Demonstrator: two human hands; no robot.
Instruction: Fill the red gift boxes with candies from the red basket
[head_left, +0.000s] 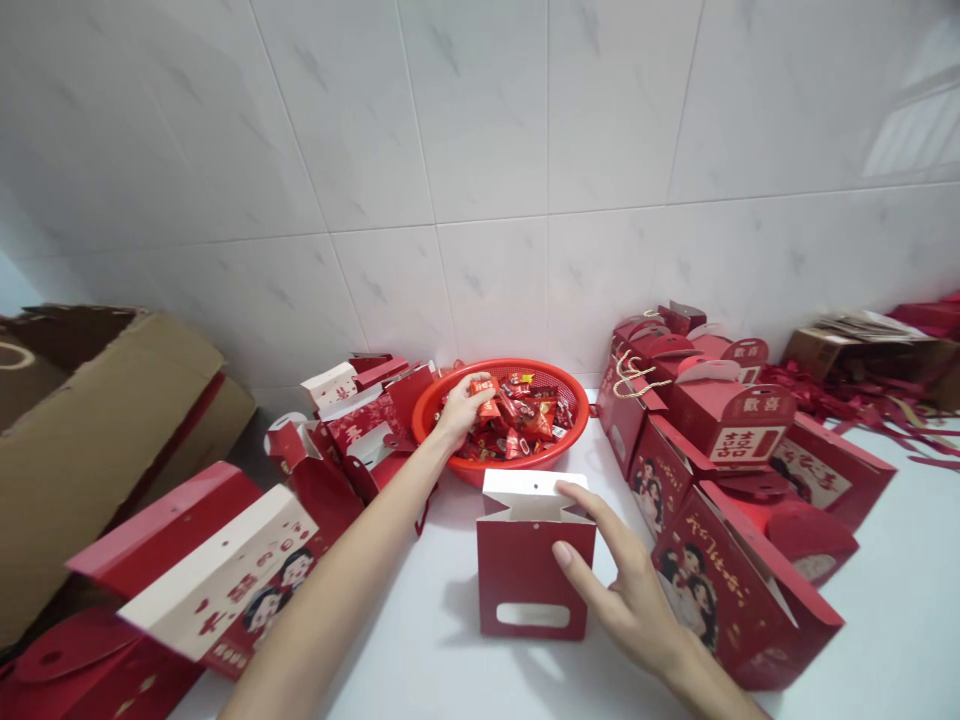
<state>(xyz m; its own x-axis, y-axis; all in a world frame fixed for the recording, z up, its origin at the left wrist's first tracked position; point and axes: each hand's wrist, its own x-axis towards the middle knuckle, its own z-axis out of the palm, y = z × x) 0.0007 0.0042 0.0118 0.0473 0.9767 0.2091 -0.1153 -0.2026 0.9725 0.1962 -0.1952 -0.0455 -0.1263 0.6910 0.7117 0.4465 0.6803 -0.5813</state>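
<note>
Open-topped red box (517,580) stands upright mid-surface, short of the white table's (405,645) far edge. Your right hand (626,585) holds it at the upper right, thumb on front, forefinger on white flap (521,482). Your left hand (465,408) is in the red basket (580,420) near the far edge, touching wrapped sweets (536,415); cannot tell whether it grips any. Gift boxes (742,590) stand either side.
</note>
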